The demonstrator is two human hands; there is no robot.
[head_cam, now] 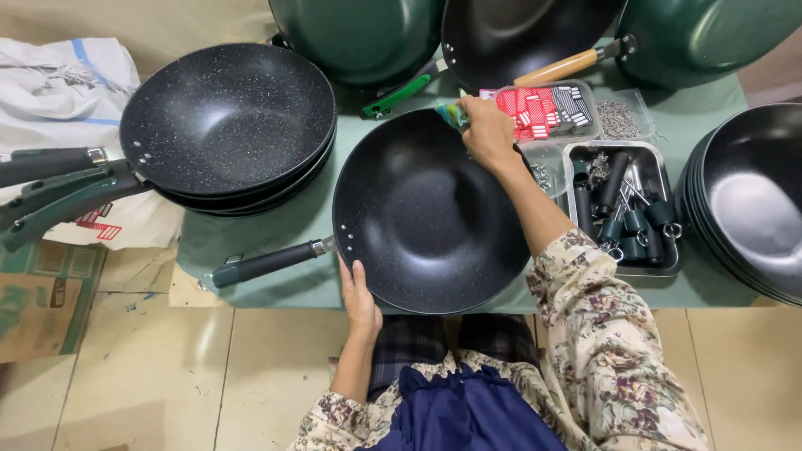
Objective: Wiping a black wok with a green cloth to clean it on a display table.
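Black wok [430, 213] sits centre frame on the green table [284, 225], handle pointing left. Left hand [359, 299] clasps its near rim; right hand [487, 132] pinches a small greenish item at the far rim. Stacked speckled pans [227, 121] upper left, metal tray of handles [622, 209] right.

The right arm [601, 317] wears a long, loose sleeve, cream with dense flowers in brown, pink and dark green. The left sleeve [334, 413], at 7 o'clock, has the same print, pushed above the elbow. A dark blue apron [468, 409] covers dark plaid trousers [409, 342]. Both hands are bare.
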